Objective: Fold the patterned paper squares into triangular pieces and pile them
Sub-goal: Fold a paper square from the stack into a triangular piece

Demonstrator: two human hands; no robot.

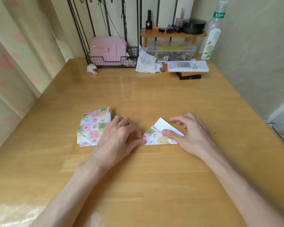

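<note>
A patterned paper square (156, 136) lies folded into a triangle on the wooden table (146, 95), its white underside showing at the top corner. My left hand (120, 135) presses its thumb tip on the triangle's left point, fingers curled. My right hand (188, 131) lays its thumb across the folded flap near the middle, its other fingers arched above the table beyond the paper. A stack of patterned paper squares (92, 126) sits to the left, partly covered by my left hand.
Along the back edge stand a wire basket (111, 61) with a pink case, crumpled tissues (146, 63), a clear plastic box (170, 51) under a small wooden shelf, a white box (187, 66) and a tall bottle (213, 35). A curtain hangs at left.
</note>
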